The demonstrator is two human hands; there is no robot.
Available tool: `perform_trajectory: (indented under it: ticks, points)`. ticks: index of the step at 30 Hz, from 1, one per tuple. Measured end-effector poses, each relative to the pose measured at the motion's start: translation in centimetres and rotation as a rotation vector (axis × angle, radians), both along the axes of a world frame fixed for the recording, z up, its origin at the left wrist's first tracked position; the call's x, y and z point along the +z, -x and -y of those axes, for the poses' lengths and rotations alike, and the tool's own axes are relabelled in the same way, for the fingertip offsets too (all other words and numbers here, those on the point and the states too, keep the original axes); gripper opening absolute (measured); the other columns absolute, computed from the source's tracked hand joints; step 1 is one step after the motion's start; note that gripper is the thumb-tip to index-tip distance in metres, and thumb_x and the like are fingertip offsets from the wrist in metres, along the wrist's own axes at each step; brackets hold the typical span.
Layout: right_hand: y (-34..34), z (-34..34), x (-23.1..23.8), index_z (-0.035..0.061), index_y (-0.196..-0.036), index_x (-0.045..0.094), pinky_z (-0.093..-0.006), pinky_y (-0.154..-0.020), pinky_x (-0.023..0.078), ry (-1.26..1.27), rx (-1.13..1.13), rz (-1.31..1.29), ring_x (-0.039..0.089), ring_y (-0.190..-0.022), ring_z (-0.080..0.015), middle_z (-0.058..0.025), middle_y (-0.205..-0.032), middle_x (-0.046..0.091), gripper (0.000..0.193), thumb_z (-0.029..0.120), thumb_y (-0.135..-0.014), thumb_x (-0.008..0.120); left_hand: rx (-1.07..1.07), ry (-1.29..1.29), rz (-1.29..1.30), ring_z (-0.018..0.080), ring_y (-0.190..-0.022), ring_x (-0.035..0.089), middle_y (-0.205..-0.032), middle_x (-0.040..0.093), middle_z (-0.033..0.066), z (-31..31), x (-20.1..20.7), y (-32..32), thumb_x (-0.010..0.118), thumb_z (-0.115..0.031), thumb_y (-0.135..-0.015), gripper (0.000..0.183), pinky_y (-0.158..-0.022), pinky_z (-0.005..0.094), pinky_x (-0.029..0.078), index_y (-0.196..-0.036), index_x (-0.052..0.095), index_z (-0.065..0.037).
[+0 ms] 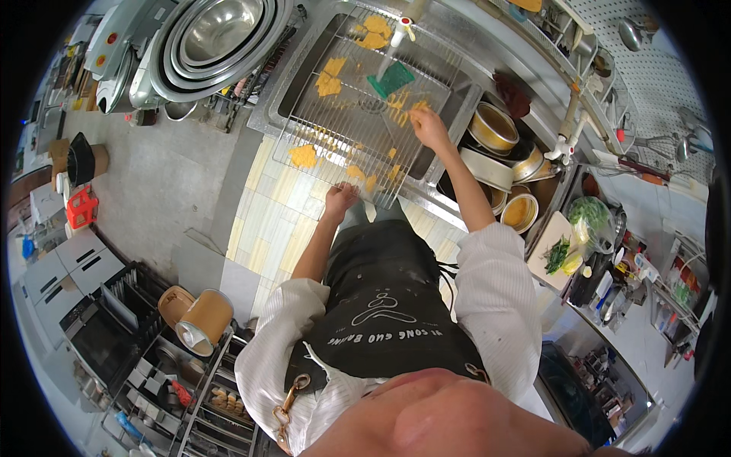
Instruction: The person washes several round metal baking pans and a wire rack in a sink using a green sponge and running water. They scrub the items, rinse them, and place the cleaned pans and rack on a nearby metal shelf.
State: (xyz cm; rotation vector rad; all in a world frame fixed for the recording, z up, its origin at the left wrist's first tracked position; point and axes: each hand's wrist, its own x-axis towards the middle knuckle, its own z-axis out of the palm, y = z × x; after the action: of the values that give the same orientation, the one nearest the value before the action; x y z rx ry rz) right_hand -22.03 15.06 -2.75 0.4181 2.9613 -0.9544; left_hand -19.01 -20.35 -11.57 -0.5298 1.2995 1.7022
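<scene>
A wire cooling rack (346, 126) lies tilted across the sink, its near end jutting past the sink's front edge. Orange-yellow crumbly patches (303, 156) cling to its bars in several places. My left hand (340, 201) is closed around the rack's near edge. On the right rim my right hand (431, 128) is closed too, its fingers beside a smeared yellow patch (399, 110). Under the tap (402, 32) is a flat green pad (391, 79); whether it rests on the bars or below them I cannot tell.
Nested steel bowls (221, 34) stand left of the sink (288, 91). Round baking tins (493, 126) are stacked to its right. Farther right, a cutting board (550, 247) holds greens beside a bag of vegetables (590, 221). A red stool (81, 207) is on the floor at left.
</scene>
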Motion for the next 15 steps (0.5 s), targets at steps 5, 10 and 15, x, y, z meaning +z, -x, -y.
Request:
perform_trajectory:
  ticks: [5,10,15]
  points:
    - [9.7,-2.7,-1.9,0.0161,-0.134,0.054,-0.0431,-0.107,0.039,-0.276,0.115,-0.115,0.045,-0.128,-0.0314,-0.0085,-0.136,0.052,0.052,0.008,-0.083,0.065,-0.017,0.114,-0.076,0.0192,-0.077,0.066,-0.091,0.066,0.0106,1.7,1.4,0.5,0.057,-0.017,-0.097,0.018,-0.073,0.0333,0.058,-0.104,0.055,0.0]
    - [14.4,-4.1,-1.2,0.0143,-0.136,0.049,-0.0466,-0.108,0.034,-0.278,0.397,0.095,0.039,-0.13,-0.0297,-0.007,-0.138,0.048,0.072,0.03,-0.074,0.081,-0.109,0.171,-0.106,0.0178,-0.077,0.067,-0.087,0.067,0.01,5.7,5.9,2.9,0.055,-0.018,-0.098,0.018,-0.073,0.0328,0.058,-0.102,0.053,-0.001]
    - [13.8,-4.0,-1.3,0.01,-0.116,0.055,-0.0443,-0.096,0.045,-0.004,0.374,0.108,0.054,-0.114,-0.029,-0.0074,-0.118,0.059,0.056,0.027,-0.071,0.083,0.008,0.373,-0.218,0.0162,-0.072,0.064,-0.082,0.063,0.0061,7.8,11.5,4.4,0.058,-0.021,-0.097,0.018,-0.065,0.03,0.056,-0.104,0.054,-0.005]
